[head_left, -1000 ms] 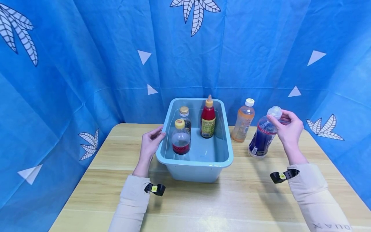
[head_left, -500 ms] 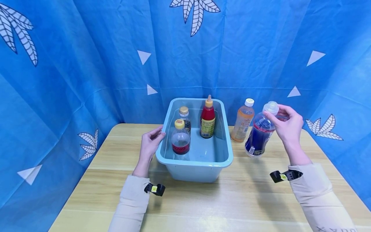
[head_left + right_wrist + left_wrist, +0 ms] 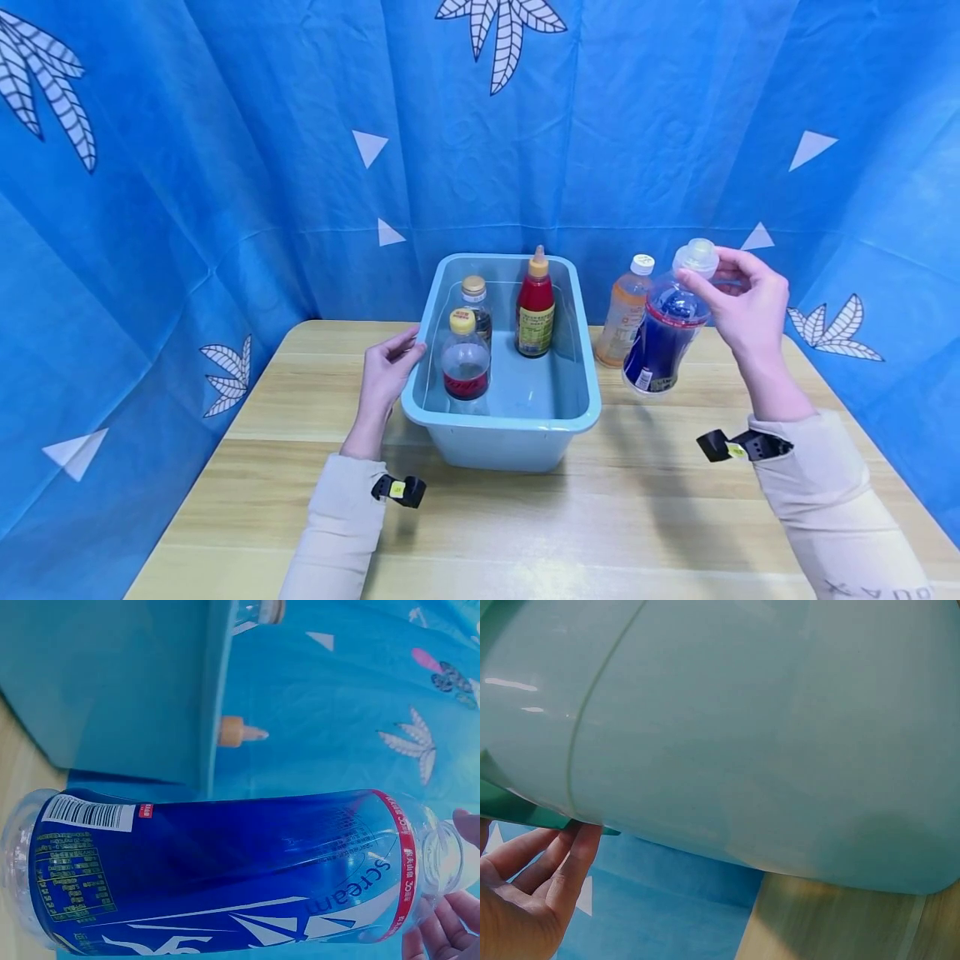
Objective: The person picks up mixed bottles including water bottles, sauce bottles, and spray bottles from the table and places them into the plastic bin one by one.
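Note:
My right hand (image 3: 750, 308) grips a clear plastic drink bottle with a blue label (image 3: 663, 342) by its neck and clear cap. The bottle is tilted, its base to the left, and seems raised off the table. In the right wrist view the blue bottle (image 3: 225, 870) lies across the picture, with fingertips (image 3: 450, 922) at its neck. My left hand (image 3: 386, 371) holds the left rim of a light blue plastic tub (image 3: 502, 446). In the left wrist view the fingers (image 3: 577, 859) curl under the tub's rim; the thumb is largely hidden.
Inside the tub stand a yellow-capped bottle (image 3: 465, 358), a dark bottle with a tan cap (image 3: 480, 312) and a red sauce bottle (image 3: 536, 308). An orange-labelled bottle (image 3: 618, 325) stands right of the tub, partly behind the blue one. A blue curtain (image 3: 480, 167) hangs behind the table (image 3: 480, 533).
My right hand has moved the blue-labelled bottle up and to the left, closer to the tub and partly in front of the orange-labelled bottle. The left hand stays on the rim.

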The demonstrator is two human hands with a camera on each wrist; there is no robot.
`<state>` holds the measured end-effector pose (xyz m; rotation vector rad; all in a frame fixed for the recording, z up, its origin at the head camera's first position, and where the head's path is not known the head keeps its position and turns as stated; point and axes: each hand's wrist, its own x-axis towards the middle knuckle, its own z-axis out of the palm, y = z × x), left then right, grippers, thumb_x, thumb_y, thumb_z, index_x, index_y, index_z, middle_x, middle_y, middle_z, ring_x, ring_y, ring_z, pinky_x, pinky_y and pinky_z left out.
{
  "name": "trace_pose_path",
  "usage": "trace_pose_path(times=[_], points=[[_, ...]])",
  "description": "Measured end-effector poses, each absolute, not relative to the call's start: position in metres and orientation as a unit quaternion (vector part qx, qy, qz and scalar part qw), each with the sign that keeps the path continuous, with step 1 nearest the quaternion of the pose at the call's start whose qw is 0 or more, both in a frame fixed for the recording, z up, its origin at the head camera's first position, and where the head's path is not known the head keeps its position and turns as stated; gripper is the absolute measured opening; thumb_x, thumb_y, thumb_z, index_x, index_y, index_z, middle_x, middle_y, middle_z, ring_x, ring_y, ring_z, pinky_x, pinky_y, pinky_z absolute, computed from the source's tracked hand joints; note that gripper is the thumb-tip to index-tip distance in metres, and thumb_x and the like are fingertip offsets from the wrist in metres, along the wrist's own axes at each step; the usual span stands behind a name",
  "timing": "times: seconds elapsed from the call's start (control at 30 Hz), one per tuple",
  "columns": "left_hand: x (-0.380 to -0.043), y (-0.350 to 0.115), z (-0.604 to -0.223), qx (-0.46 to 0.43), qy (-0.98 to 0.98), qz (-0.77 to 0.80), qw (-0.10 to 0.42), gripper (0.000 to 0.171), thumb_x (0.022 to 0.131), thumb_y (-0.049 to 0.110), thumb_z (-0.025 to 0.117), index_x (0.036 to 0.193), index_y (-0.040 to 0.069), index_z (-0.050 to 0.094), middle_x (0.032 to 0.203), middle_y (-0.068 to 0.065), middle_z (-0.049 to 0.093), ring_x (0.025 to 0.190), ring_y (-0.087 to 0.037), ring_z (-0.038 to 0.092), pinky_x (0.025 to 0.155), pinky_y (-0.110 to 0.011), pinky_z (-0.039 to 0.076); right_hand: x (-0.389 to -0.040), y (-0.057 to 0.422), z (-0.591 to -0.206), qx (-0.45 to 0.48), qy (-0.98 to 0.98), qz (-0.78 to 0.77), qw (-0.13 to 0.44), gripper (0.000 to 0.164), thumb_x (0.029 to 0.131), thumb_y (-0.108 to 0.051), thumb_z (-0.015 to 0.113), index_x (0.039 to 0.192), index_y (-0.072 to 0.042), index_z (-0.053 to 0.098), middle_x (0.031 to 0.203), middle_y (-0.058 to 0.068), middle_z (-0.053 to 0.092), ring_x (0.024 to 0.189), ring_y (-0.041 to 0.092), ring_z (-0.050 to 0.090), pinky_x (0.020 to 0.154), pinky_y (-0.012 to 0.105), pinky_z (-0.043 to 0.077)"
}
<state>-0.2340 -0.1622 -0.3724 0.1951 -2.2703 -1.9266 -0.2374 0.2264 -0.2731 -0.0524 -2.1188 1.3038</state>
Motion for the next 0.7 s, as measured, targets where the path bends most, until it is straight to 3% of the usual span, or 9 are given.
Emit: trace_pose_path(times=[0.7], points=[[-0.234,-0.162,-0.371,0.060,-0.757,-0.646,0.081,0.039,0.086,0.015,0.058,0.123,0.007,0.053,0.118,-0.013,0.055,0.104,-0.024,0.055,0.087,-0.032,0.044,-0.225,0.206,-0.236,0.056,-0.767,0.536,0.348,0.036,0.068,-0.012,0.076,0.103,-0.008,0.067,0.082,-0.006,0.062,0.075,0.009,0.056,0.066,0.016,0.043]])
